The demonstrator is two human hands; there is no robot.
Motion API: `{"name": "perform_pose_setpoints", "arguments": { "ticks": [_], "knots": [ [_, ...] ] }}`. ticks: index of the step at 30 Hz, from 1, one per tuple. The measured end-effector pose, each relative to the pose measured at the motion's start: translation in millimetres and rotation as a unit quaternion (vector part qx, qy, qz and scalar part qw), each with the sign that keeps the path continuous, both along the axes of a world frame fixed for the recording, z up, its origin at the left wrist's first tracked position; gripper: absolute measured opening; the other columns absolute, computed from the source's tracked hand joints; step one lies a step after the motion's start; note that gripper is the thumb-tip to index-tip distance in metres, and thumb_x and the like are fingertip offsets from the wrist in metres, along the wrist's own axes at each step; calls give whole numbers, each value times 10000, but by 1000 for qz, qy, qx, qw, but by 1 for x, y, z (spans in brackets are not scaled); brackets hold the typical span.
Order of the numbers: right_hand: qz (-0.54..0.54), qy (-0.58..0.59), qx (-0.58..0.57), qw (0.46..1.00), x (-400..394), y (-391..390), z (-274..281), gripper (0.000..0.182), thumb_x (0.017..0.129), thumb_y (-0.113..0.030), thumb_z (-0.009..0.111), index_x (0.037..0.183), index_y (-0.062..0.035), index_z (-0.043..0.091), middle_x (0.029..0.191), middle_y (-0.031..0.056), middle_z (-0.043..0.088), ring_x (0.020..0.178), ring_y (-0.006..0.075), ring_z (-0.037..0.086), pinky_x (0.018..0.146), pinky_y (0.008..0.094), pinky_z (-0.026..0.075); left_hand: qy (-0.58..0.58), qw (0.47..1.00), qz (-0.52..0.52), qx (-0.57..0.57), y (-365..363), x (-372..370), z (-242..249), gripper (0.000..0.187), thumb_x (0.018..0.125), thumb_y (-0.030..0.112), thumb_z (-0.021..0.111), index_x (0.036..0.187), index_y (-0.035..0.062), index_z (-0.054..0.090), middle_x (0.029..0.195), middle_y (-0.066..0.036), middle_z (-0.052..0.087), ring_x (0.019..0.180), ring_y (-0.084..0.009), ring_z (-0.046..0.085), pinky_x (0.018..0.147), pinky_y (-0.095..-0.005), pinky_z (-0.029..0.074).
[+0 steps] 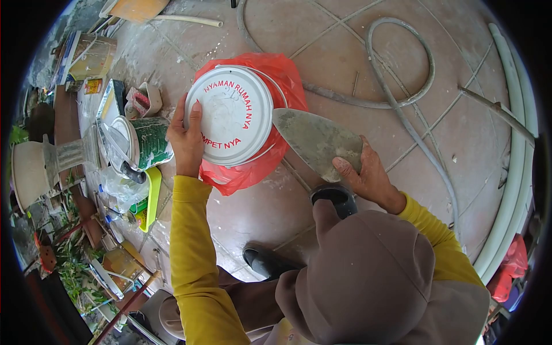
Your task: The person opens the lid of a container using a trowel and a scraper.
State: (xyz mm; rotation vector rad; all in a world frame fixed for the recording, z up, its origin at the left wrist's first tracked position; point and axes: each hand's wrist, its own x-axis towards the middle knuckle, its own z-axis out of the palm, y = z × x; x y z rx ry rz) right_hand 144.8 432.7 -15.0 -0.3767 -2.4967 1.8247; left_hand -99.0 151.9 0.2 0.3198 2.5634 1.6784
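Observation:
A round white bucket lid [230,123] with red lettering sits on a paint bucket standing in a crumpled red plastic bag [293,86]. My left hand [187,135] grips the lid's left rim, its thumb lying on top. In my right hand [365,178] is a pointed masonry trowel [319,141], held by the wide end of its blade. Dried grey mortar stains the blade, and its tip meets or overlaps the lid's right edge. The trowel's handle is hidden from view.
A grey hose [425,144] loops over the tiled floor [322,46]. Pale pipes [517,149] run along the right. At left stand a green can [152,141] with a black-handled tool [133,172], a yellow-green tray [153,198] and clutter. A black boot [267,261] is below.

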Motion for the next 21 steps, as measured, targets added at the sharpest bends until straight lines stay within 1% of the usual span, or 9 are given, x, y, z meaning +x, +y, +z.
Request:
{"name": "perform_pose_setpoints", "arguments": {
  "ticks": [4,10,13,18,19,21],
  "knots": [
    [-41,-16,12,999,12,-20,-1,596,932,-254,691,1250,175,425,979,247,703,899,370,718,797,399,548,5,1000,8,-6,0,0,0,549,974,301,648,1347,-89,548,1174,-163,677,1047,-163,614,929,-293,488],
    [-36,-39,-15,998,9,-17,17,571,936,-248,686,1249,160,437,983,243,703,923,364,715,805,391,544,14,999,17,-24,1,0,0,545,975,294,644,1352,-88,544,1178,-171,680,1051,-169,619,927,-293,489],
    [-20,-4,-10,1000,12,-17,13,561,937,-247,685,1246,153,441,986,249,701,922,362,716,807,394,543,12,999,28,-26,2,2,2,537,975,289,642,1347,-88,549,1172,-173,683,1046,-171,623,927,-295,490],
    [-9,-30,-19,999,15,-12,12,578,934,-274,686,1244,148,443,989,262,693,916,394,709,807,409,544,20,998,42,-31,0,8,-1,524,976,274,639,1340,-92,554,1160,-173,687,1032,-170,628,919,-297,495],
    [-1,-34,-15,999,16,-10,11,583,934,-282,685,1243,149,443,990,264,692,914,400,708,807,412,544,26,998,42,-34,0,10,-1,520,977,269,637,1339,-94,554,1159,-172,687,1031,-169,628,918,-297,495],
    [17,-18,45,999,13,-2,9,584,937,-298,678,1242,144,446,979,262,691,917,415,702,799,415,545,26,998,41,-27,2,9,-1,513,979,258,633,1341,-97,551,1159,-172,687,1030,-167,628,919,-296,495]
  ]
}}
